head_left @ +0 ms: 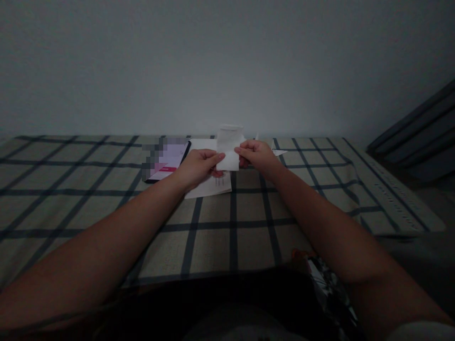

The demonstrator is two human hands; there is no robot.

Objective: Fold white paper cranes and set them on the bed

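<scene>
A small white piece of paper is held up between my two hands, with a fold or crease along its top edge. My left hand pinches its left side, thumb on the near face. On the right side, my right hand grips it between thumb and fingers. Beneath and behind my left hand lies a larger white sheet with faint marks on it. Left of that hand is a tablet with a lit screen, partly blurred out.
A checked cloth covers the table, which stands against a plain wall. Behind my right hand is a pointed white paper piece. Close to my body, at the lower right, lies a shiny crumpled-looking item that I cannot make out.
</scene>
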